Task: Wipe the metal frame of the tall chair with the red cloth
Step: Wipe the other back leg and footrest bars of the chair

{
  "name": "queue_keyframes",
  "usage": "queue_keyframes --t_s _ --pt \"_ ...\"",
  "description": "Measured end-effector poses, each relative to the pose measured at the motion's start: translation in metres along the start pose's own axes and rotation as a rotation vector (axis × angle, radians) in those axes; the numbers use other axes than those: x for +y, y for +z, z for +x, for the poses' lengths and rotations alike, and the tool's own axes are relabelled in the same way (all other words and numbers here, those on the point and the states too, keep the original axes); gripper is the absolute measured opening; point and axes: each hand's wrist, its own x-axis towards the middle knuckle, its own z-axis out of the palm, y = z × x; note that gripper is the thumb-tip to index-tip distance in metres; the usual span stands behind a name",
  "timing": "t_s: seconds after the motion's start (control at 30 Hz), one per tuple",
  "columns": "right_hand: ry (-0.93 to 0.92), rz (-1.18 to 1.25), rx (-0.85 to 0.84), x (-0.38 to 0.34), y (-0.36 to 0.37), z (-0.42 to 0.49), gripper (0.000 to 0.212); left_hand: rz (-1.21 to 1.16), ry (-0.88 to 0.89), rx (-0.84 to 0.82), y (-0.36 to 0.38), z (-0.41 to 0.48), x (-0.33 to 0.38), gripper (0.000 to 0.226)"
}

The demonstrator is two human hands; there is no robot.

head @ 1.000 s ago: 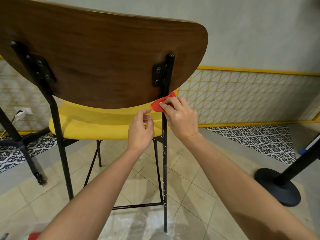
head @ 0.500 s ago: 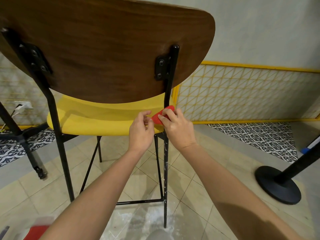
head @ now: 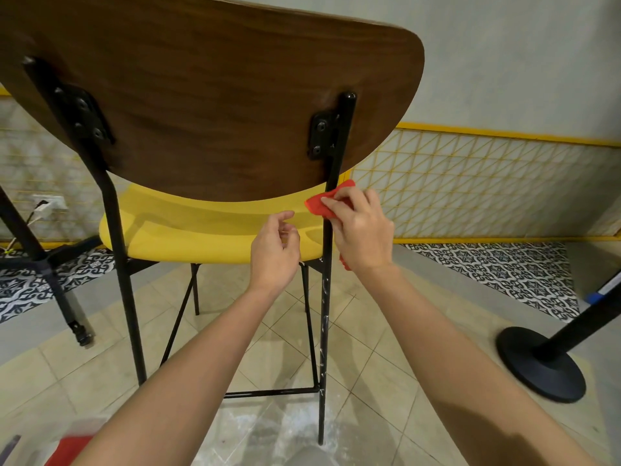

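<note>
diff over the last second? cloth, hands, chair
The right hand, gripping the red cloth, slid it down the black metal rear post to seat level, then back up under the brown wooden backrest. The left hand stayed empty and half-curled beside the post. The chair did not shift.

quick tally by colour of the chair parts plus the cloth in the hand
Black: 1, the metal frame
Brown: 1, the wooden backrest
Yellow: 1, the seat
Red: 1, the cloth that the right hand presses on the frame
Total: 4
</note>
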Motion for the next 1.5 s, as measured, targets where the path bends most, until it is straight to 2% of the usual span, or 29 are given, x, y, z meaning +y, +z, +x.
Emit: queue_keyframes --t_s 0.07,0.4,0.5,0.6,0.77,0.87,0.97,1.13,1.37,1.43,1.5 --pt "0.03 0.05 0.002 -0.003 0.0 0.002 0.018 -0.002 0.002 0.001 0.001 0.0 -0.001 0.03" --pt "-0.017 0.037 -0.26 0.003 0.023 -0.067 0.025 -0.028 -0.021 -0.034 0.017 -0.011 -0.006 0.03" --pt "0.025 0.07 -0.288 0.006 0.025 -0.077 0.026 -0.039 -0.022 -0.044 0.019 -0.013 -0.005 0.03" --pt "0.122 0.165 -0.198 0.006 0.019 -0.07 0.022 -0.036 -0.015 -0.042 0.016 -0.012 -0.001 0.03" --pt "0.482 0.465 0.029 -0.001 -0.002 -0.015 0.018 -0.039 0.007 -0.02 0.011 -0.003 0.006 0.029" --pt "0.582 0.615 0.053 -0.009 -0.009 0.014 0.02 -0.028 0.021 -0.011 0.009 -0.001 0.008 0.029" --pt "0.715 0.728 0.031 -0.019 -0.005 0.014 0.022 -0.04 0.018 -0.01 0.009 0.001 0.01 0.028" --pt "0.852 0.694 -0.046 -0.025 0.006 -0.013 0.022 -0.051 0.019 -0.023 0.011 0.001 0.012 0.028" --pt "0.906 0.692 -0.379 -0.006 0.011 -0.033 0.03 -0.043 0.015 -0.029 0.017 0.0 0.01 0.029" --pt "0.92 0.758 -0.377 -0.001 0.008 -0.027 0.029 -0.044 0.017 -0.037 0.02 -0.001 0.011 0.029" --pt "0.944 0.854 -0.304 -0.002 0.007 -0.019 0.026 -0.05 0.021 -0.042 0.023 -0.002 0.013 0.029"
